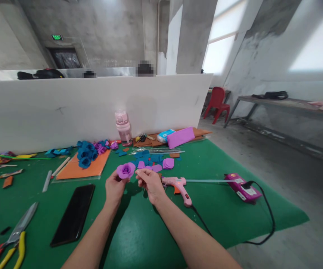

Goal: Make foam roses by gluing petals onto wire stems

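A purple handmade flower (126, 170) with layered petals rests in the grip of my left hand (114, 188), its face turned up. Close to its right side is my right hand (151, 183), thumb and fingertips pinched together; whatever they hold is too small to make out. Just right of that hand lies a pink hot glue gun (179, 186) with a long glue stick in its back. Beyond my hands are loose purple petals (168, 163) and blue petal pieces (143, 154). A bunch of blue flowers (86, 153) sits on an orange sheet (75, 170).
A black phone (74, 215) and scissors (18, 231) lie to the left on the green table (141, 239). At right is a magenta power box (241, 188) with a black cord. A pink bottle (123, 129) stands against the white partition (94, 108); a purple folded sheet (180, 137) lies nearby.
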A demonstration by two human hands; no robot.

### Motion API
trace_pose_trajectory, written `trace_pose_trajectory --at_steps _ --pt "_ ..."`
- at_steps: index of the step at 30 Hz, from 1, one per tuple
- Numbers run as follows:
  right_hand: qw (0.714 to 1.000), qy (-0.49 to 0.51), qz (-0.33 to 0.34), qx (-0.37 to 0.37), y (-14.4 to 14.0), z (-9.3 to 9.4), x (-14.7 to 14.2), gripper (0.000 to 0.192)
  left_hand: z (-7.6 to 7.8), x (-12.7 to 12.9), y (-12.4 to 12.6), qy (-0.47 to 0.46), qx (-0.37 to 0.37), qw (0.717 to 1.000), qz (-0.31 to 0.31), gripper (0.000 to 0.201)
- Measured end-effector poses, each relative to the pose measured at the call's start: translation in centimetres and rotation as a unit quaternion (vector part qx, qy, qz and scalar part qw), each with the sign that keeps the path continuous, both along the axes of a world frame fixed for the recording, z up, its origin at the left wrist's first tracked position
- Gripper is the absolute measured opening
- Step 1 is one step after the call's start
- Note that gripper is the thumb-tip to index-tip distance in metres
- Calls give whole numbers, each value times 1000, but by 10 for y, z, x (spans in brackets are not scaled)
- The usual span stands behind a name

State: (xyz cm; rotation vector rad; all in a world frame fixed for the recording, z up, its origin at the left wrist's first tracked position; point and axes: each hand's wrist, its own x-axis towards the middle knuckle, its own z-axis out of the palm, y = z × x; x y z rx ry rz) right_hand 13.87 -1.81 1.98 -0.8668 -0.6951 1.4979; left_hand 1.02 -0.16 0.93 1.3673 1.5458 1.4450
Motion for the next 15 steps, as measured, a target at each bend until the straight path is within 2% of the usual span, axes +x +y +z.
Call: trace_pose_trajectory --at_steps 6,15 --pt "1000 -14 -22 8 0 -1 0 28 -2 0 -1 36 29 999 9 33" --pt "999 -43 -14 -14 0 -2 -1 27 -3 1 -2 47 66 996 -21 24"
